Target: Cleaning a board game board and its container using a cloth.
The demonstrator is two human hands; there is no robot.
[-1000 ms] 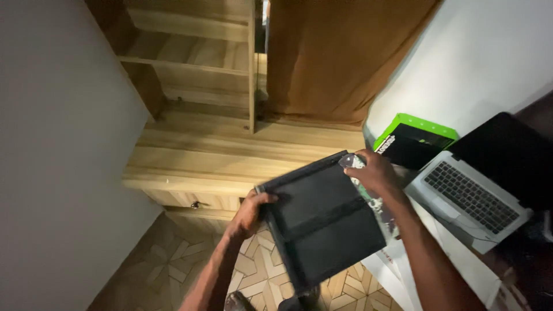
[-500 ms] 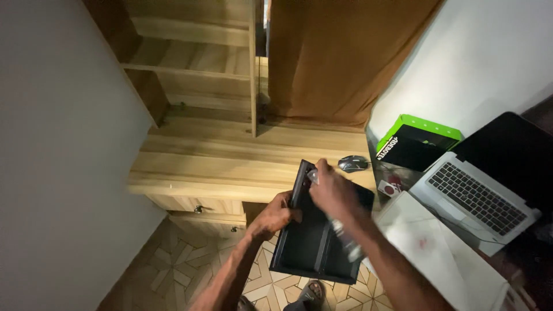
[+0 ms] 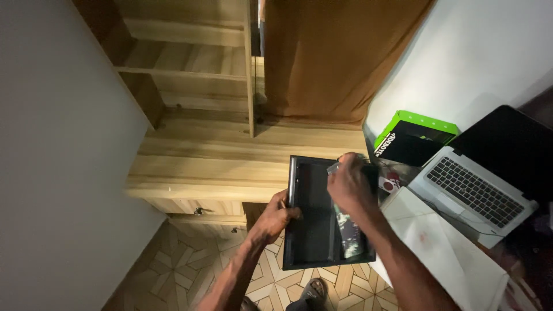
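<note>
Wall: pale grey wall point(image 3: 57, 144) fills the left side of the view.
Shelving: wooden shelf unit point(image 3: 190, 75) with a drawer point(image 3: 190, 206) below, standing over a patterned tile floor point(image 3: 173, 270).
Left hand: left hand point(image 3: 275, 217) grips the left edge of the black tray point(image 3: 311, 219), fingers curled over its rim.
Tray: dark, rectangular and shallow, held up in the air in front of the shelf unit's lower ledge, just off the left edge of the desk.
Right hand: right hand point(image 3: 348, 187) is closed round a patterned cloth point(image 3: 350, 233), pressing it onto the tray's right part.
Curtain: brown curtain point(image 3: 334, 57) hangs behind.
Desk: white paper point(image 3: 443, 242) near the front edge, green-and-black box point(image 3: 415, 138) at the back, open laptop point(image 3: 478, 184) at the right edge.
</note>
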